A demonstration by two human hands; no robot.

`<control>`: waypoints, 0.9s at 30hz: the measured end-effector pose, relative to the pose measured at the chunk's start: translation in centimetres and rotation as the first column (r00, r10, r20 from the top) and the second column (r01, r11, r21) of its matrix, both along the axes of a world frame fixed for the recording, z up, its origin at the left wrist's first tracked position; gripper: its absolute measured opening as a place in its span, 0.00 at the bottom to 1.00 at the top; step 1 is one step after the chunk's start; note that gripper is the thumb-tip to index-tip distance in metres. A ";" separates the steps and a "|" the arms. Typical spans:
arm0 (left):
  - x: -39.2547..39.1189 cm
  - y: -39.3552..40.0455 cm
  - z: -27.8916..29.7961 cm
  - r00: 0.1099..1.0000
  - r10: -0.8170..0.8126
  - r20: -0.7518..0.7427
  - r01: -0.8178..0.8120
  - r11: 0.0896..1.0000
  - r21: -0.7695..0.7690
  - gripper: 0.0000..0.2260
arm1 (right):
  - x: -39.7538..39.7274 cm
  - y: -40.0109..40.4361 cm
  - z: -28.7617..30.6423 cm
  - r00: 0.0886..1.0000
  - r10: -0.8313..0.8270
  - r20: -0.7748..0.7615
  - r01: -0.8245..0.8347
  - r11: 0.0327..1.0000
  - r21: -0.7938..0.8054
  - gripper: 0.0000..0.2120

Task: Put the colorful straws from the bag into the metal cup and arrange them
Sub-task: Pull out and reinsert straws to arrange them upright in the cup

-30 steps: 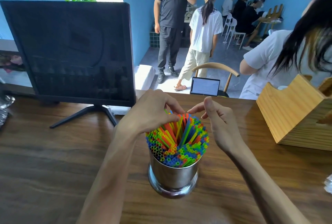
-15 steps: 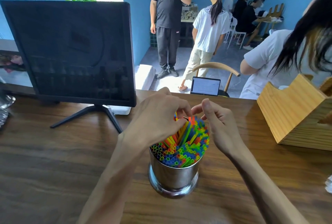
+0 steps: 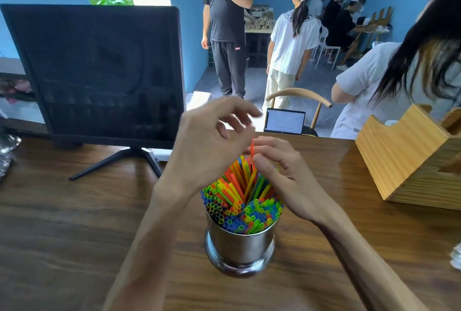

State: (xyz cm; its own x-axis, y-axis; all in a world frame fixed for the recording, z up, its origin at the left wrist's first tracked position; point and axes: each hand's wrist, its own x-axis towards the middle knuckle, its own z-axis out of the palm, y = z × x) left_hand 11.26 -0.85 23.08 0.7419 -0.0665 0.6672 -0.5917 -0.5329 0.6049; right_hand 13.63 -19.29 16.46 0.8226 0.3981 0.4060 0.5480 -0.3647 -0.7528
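A shiny metal cup (image 3: 240, 248) stands on the wooden table (image 3: 62, 235), packed with colorful straws (image 3: 239, 198) in red, orange, yellow, green and blue. My right hand (image 3: 282, 175) is over the cup's far right rim and pinches one red straw (image 3: 252, 147) that sticks up above the bundle. My left hand (image 3: 209, 143) hovers above and behind the cup with its fingers loosely spread and blurred, holding nothing. No bag is in view.
A dark monitor (image 3: 97, 73) on a stand sits at the back left. At the right stands a wooden box (image 3: 409, 158). Something crinkled and shiny lies at the left edge (image 3: 6, 146). Beyond the table are a chair (image 3: 299, 101), a laptop (image 3: 284, 122) and several people.
My left hand has lifted off the straws and opened above the cup. My right hand has closed on a red straw, which now stands higher than the rest.
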 end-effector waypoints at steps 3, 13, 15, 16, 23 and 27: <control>0.0 0.0 0.9 0.997 -0.002 0.083 0.030 0.938 -0.345 0.13 | -0.2 0.3 0.6 0.999 0.043 0.013 -0.043 0.999 0.006 0.10; -0.5 4.3 1.1 0.999 -0.039 0.026 0.047 0.843 -0.536 0.11 | 0.6 -2.5 3.9 0.987 0.065 -0.146 0.054 0.726 0.686 0.03; -0.7 4.9 0.7 0.980 -0.092 -0.177 0.022 0.931 -0.364 0.12 | 1.2 -3.3 4.4 0.976 0.121 -0.180 0.076 0.587 0.806 0.04; -0.8 5.2 0.4 0.947 -0.121 -0.296 0.051 0.971 -0.233 0.14 | 1.4 -3.5 4.6 0.975 0.136 -0.175 0.075 0.540 0.838 0.07; -0.8 4.3 -0.6 0.817 -0.033 -0.576 0.204 0.950 0.235 0.09 | 1.3 -3.0 4.6 0.998 -0.017 -0.053 0.049 0.706 0.706 0.08; 0.5 3.0 -1.1 0.889 0.128 -0.440 -0.024 0.972 0.234 0.06 | 0.0 -1.3 3.0 0.997 -0.034 0.071 -0.003 0.887 0.462 0.15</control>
State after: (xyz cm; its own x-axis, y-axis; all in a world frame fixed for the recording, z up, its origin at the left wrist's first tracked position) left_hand 11.72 2.14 22.02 0.9662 -0.1012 0.2369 -0.2365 -0.7128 0.6603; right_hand 13.67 -20.54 19.47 0.7873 0.1381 0.6009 0.6061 0.0054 -0.7953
